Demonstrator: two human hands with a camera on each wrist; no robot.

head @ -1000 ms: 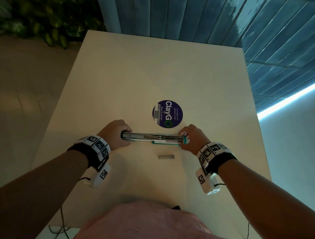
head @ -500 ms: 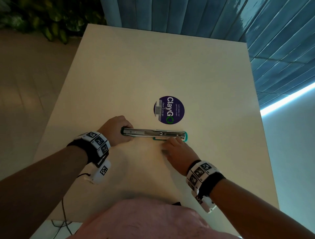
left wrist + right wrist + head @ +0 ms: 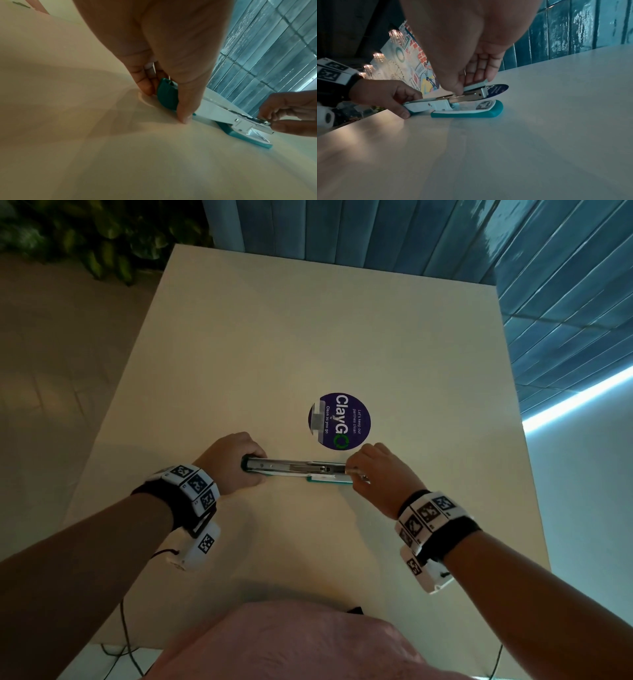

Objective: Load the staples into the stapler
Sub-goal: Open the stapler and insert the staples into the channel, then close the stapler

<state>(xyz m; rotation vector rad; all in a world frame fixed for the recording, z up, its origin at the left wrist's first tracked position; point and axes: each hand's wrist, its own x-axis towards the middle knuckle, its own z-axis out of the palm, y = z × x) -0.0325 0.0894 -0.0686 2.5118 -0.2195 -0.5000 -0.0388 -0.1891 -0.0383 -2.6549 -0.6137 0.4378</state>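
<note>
Left hand grips the opened stapler's cover end at nine o'clock; right hand pinches a staple strip over the metal channel at three o'clock, near the table's round sticker.

Head view high above table, wrist views low, close, facing each other, all sharing stapler.

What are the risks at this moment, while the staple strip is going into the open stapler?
1. The right hand pinches the staple strip at a tilt above the metal channel; it may miss the channel or break apart.
2. The stapler lies opened flat, and the left hand holds only its lid end; the teal base may shift.
</note>
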